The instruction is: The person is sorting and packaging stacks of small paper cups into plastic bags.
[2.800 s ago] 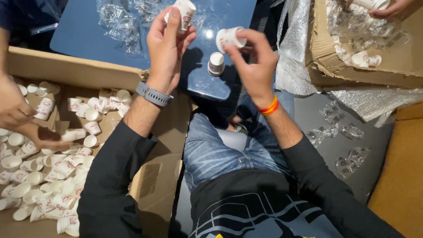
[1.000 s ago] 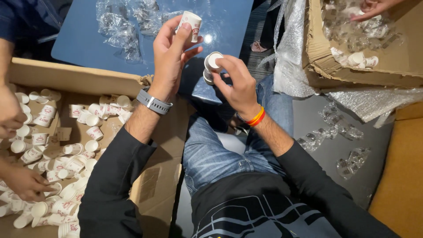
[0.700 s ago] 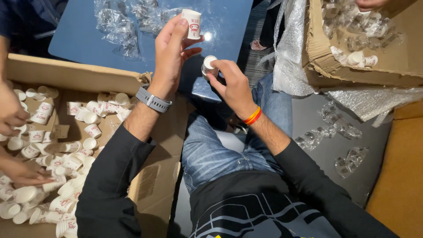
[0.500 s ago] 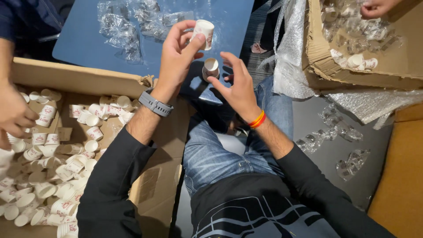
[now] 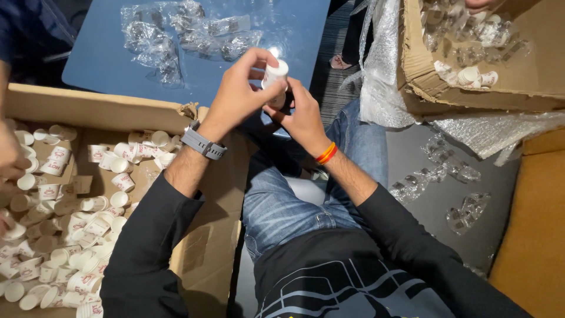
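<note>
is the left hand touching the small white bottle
Touching. The head view shows the left hand with fingertips wrapped on the small white bottle, no gap; the right hand meets it from below.

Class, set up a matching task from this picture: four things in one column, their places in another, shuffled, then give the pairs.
1. small white bottle
2. grey watch
3. orange band
4. empty clear wrappers

A. on the blue table
B. left wrist
C. between both hands
D. right wrist

Pairs: 1-C, 2-B, 3-D, 4-A
</note>
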